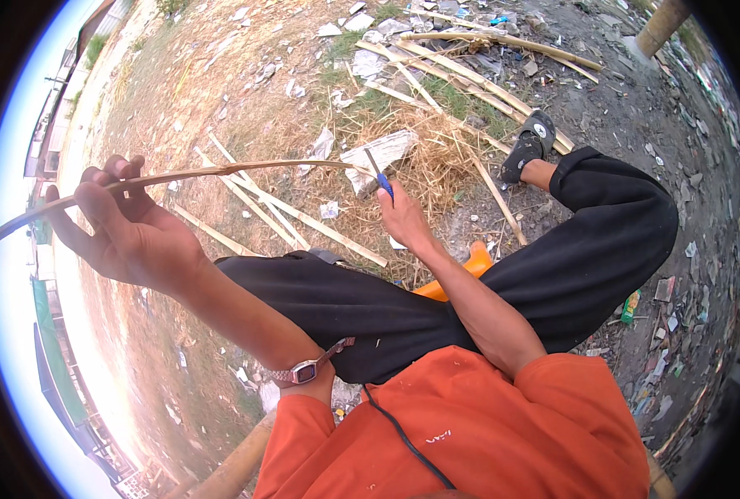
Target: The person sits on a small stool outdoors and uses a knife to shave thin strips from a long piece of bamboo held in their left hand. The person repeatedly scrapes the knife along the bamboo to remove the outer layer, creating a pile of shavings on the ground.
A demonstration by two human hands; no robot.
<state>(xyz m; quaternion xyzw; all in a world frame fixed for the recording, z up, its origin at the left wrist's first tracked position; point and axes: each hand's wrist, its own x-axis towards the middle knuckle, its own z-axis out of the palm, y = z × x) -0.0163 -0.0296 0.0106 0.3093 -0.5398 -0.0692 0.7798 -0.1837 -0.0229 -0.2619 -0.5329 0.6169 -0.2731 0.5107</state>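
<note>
Two hands worked together: our left hand gripped a long bamboo strip steady while our right hand closed around a blue-handled knife at its end.

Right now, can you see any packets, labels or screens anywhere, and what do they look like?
Small green and yellow packet: lies on the dirt beside the bent right knee, narrow and crumpled.
Silver wristwatch with a dark rectangular face: on the left wrist, brown strap.
Small pale printed mark on the orange shirt: at the chest, too small to make out.
Scattered white paper scraps: on the ground ahead, flat and torn.
</note>
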